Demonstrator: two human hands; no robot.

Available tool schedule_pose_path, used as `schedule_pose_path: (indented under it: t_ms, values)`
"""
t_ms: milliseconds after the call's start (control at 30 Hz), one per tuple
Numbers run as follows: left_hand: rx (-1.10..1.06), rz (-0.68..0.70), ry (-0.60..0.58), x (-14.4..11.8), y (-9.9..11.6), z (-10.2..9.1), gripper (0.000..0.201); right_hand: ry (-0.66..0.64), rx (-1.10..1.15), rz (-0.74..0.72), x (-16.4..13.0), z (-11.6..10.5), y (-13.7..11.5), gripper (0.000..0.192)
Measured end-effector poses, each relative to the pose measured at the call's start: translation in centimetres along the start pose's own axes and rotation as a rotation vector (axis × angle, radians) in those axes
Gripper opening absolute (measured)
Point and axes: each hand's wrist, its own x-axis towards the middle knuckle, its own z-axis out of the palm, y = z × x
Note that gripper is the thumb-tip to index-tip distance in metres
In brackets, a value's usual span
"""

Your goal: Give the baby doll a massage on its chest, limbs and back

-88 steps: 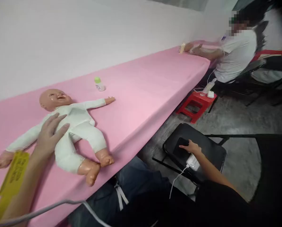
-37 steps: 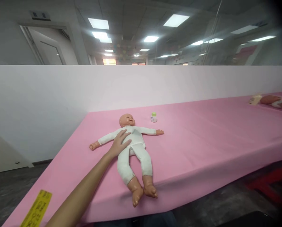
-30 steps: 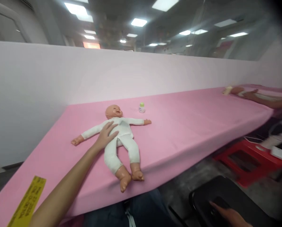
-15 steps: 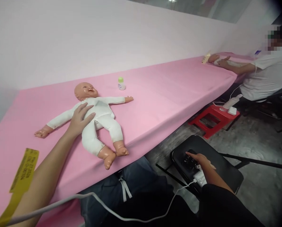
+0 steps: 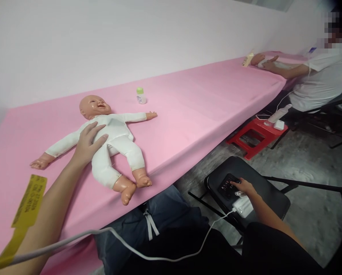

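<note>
Starting at the left, my left hand [image 5: 87, 143] lies flat on the chest of the plastic baby doll in a white cloth bodysuit [image 5: 113, 137], fingers spread and relaxed, so this grip is open and only pressing, closed round nothing. The doll lies on its back on the long desk under a pink cloth [image 5: 188, 107], arms flung wide, bare feet near the front edge. I judge it light, with a hard, smooth head, hands and feet and a softer, floppy body under the cloth; the limbs would dangle, so the torso, or under the neck and hips, looks the safest hold, and the cloth should not slip. A yellow printed tag [image 5: 26, 204] lies on the desk beside my forearm, and a small white bottle with a green cap [image 5: 141, 95] stands upright well beyond the doll's outstretched arm. Further right and below the desk, my right hand [image 5: 242, 187] rests its fingertips on a black phone [image 5: 226, 185] lying on a black folding chair seat [image 5: 262, 183]; this grip is loose, touching rather than holding, next to a white charger block with a white cable [image 5: 241, 206]. A red plastic stool [image 5: 257, 133] stands beyond, and at the far right another person in a white shirt [image 5: 316, 82] sits with a hand on the desk. Against half a second ago, my left hand has stayed on the doll's chest and my right remains on the phone, with the view shifted only slightly.
</note>
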Motion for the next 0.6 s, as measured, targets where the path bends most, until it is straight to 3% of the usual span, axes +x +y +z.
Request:
schedule_pose_path:
  t_ms: [267,600]
  values:
    - [0.004,0.002,0.0,0.1,-0.3,0.1,0.061,0.002,0.003,0.074,-0.6,0.2,-0.4,0.087]
    - [0.001,0.022,0.004,0.2,-1.3,0.2,0.055,0.027,0.025,0.087,-1.2,-1.2,-1.3,0.066]
